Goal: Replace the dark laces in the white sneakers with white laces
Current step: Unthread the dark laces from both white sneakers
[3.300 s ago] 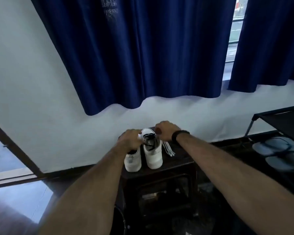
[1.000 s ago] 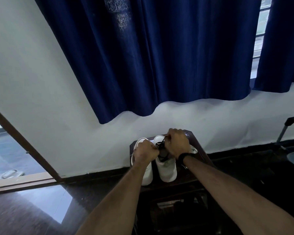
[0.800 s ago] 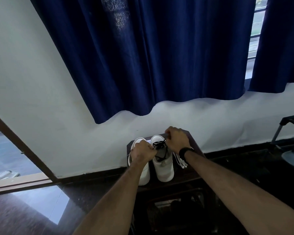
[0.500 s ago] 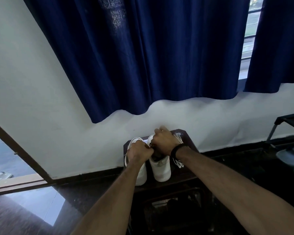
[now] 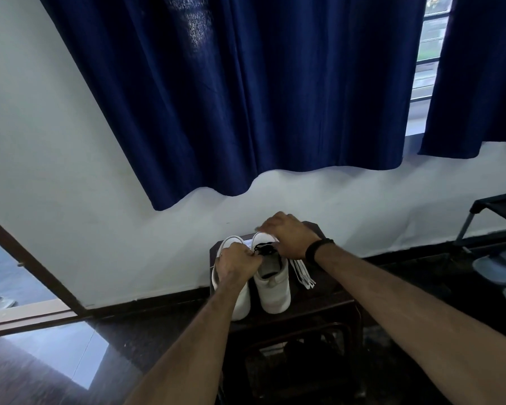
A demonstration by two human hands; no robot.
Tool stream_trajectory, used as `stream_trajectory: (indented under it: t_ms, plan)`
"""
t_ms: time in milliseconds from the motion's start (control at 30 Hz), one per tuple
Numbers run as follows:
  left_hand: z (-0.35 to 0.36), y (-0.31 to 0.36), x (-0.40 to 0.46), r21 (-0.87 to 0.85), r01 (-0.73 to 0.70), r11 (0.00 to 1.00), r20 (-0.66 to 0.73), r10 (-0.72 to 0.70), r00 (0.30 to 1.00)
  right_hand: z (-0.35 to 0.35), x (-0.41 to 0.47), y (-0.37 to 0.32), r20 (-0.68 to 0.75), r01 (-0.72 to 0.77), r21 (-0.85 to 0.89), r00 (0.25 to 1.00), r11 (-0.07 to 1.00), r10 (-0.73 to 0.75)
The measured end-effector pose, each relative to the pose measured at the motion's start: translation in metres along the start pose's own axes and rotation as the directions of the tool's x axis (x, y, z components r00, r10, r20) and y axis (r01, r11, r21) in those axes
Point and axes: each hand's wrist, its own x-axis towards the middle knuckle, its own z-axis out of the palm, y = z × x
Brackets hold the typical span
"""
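Low in the centre of the frame, two white sneakers (image 5: 272, 283) stand side by side on a dark surface (image 5: 327, 290); the left hand (image 5: 237, 263) pinches the dark lace (image 5: 263, 249) and the right hand (image 5: 289, 236) curls over the same shoe, its grasp hidden. The lace looks thin, soft and light, so take it near an eyelet; white laces (image 5: 303, 274) lie just right of the shoes

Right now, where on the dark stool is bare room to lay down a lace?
Bare stool top shows right of the white laces, toward the right edge. The left side is crowded: both sneakers stand close together, with the left hand and right hand over them.
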Motion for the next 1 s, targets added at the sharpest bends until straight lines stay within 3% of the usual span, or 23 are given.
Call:
stream_trajectory:
  t_ms: [133, 200, 300, 367, 500, 533, 600, 667, 767, 867, 933, 1000]
  plan:
    - [-0.003, -0.001, -0.001, 0.005, -0.012, 1.0, 0.008, 0.012, 1.0, 0.002, 0.001, -0.02, 0.051, 0.198, -0.347, 0.98, 0.917, -0.193]
    - [-0.004, -0.002, -0.001, 0.014, -0.015, 1.0, 0.008, 0.015, 1.0, 0.005, 0.0, -0.021, -0.035, 0.156, -0.424, 0.981, 0.892, -0.188]
    - [-0.004, -0.001, -0.002, 0.005, 0.002, 1.0, 0.023, -0.002, 1.0, 0.011, -0.002, -0.009, -0.267, -0.141, -0.223, 0.961, 0.964, 0.079]
    - [-0.003, 0.001, -0.002, 0.025, 0.017, 1.0, 0.043, -0.018, 0.999, 0.015, -0.007, -0.006, -0.295, -0.317, 0.002, 0.906, 0.948, 0.303]
    - [0.006, -0.001, 0.0, 0.119, -0.005, 0.993, 0.002, 0.005, 1.0, 0.018, -0.013, -0.007, -0.333, -0.339, 0.401, 0.811, 0.851, 0.48]
    - [0.008, -0.001, 0.001, 0.131, 0.0, 0.991, -0.004, 0.0, 1.0, 0.017, -0.01, -0.006, -0.321, -0.328, 0.546, 0.768, 0.771, 0.554]
    - [0.009, 0.0, 0.003, 0.175, 0.0, 0.984, -0.006, 0.001, 1.0, 0.002, -0.003, -0.005, -0.221, -0.21, 0.868, 0.648, 0.45, 0.729]
    - [0.007, 0.005, 0.002, 0.25, -0.024, 0.968, 0.018, 0.02, 1.0, -0.014, 0.003, -0.001, -0.105, -0.078, 0.98, 0.585, 0.185, 0.805]
    - [0.004, 0.016, -0.002, 0.324, -0.097, 0.941, 0.152, 0.049, 0.987, -0.036, 0.001, 0.001, -0.056, -0.057, 0.989, 0.701, 0.134, 0.711]
    - [0.002, 0.016, 0.006, 0.252, -0.295, 0.922, 0.197, 0.25, 0.948, -0.052, -0.01, -0.003, 0.008, -0.049, 0.997, 0.837, 0.06, 0.547]
    - [0.004, 0.017, 0.016, 0.124, -0.38, 0.917, 0.271, 0.337, 0.902, -0.061, -0.018, -0.005, 0.042, -0.068, 0.997, 0.872, 0.036, 0.488]
    - [0.008, 0.017, 0.024, 0.107, -0.38, 0.919, 0.323, 0.33, 0.887, -0.064, -0.026, -0.005, 0.07, -0.103, 0.993, 0.894, 0.052, 0.442]
